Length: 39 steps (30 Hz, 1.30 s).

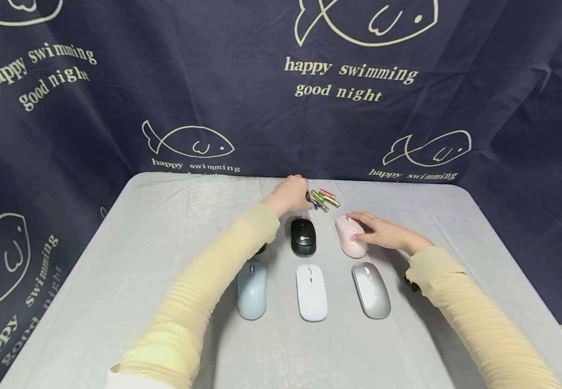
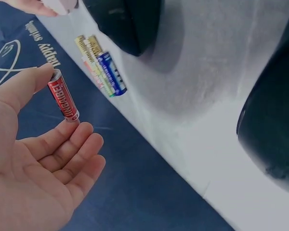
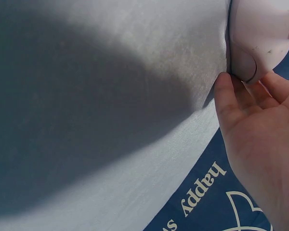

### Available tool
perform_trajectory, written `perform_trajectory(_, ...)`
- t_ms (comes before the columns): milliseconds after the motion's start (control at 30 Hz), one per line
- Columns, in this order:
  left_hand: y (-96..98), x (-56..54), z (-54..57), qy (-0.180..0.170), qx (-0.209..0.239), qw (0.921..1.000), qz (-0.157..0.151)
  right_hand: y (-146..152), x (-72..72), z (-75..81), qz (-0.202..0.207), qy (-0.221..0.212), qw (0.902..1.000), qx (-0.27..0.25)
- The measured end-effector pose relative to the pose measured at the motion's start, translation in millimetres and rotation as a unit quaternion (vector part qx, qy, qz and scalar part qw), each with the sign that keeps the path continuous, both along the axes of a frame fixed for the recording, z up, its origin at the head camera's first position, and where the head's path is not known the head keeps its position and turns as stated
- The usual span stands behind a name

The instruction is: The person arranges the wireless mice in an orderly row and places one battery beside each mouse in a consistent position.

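In the left wrist view my left hand (image 2: 43, 168) pinches a red AA-type battery (image 2: 64, 96) between thumb and fingertips. From the head view, that hand is at the far edge of the table, just left of a small group of batteries (image 1: 329, 200) in red, green, gold and blue. My right hand (image 1: 383, 232) grips a pink computer mouse (image 1: 346, 229), thumb on one side and fingers at its front end. Up close, the right wrist view has the fingertips at the edge of the pink shell (image 3: 262, 33).
A black mouse (image 1: 303, 237) sits between the hands. Nearer stand a light blue mouse (image 1: 252, 294), a white mouse (image 1: 312, 297) and a silver mouse (image 1: 372, 292) in a row. Another dark object (image 1: 261, 249) is mostly hidden by the left sleeve. A navy printed cloth (image 1: 261, 108) hangs behind the table.
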State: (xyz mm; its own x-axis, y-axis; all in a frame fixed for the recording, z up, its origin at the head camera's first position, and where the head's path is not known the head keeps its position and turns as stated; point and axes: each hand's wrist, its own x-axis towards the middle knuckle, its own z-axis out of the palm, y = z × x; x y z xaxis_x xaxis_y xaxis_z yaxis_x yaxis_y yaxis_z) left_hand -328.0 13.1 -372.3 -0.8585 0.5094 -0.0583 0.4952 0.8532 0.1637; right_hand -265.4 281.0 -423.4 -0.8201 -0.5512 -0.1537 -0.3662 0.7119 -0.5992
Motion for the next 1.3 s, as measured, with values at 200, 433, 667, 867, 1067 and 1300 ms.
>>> perform_trajectory(200,-6.8,3.7,10.6,0.013,0.009,0.9999,-0.004,0,0.2,1.5,-0.003,0.001,1.0000,0.006)
perform_trajectory(433,-17.5,8.5,18.9,0.029,0.024,0.9992,-0.011,0,-0.4,0.7,0.003,0.003,1.0000,0.003)
perform_trajectory(667,-32.5,18.3,31.8,0.039,0.050,0.9978,-0.020,0,-0.6,0.2,0.005,0.003,1.0000,0.001)
perform_trajectory(867,-45.1,27.1,40.9,0.046,0.068,0.9963,-0.026,1,0.5,1.6,0.003,0.000,1.0000,0.002)
perform_trajectory(1067,-54.1,35.4,44.3,0.047,0.073,0.9956,-0.034,1,0.3,0.7,0.003,0.002,1.0000,0.000)
perform_trajectory(1300,-67.0,47.3,42.0,0.056,0.078,0.9941,-0.049,0,0.6,0.4,0.004,0.003,1.0000,-0.002)
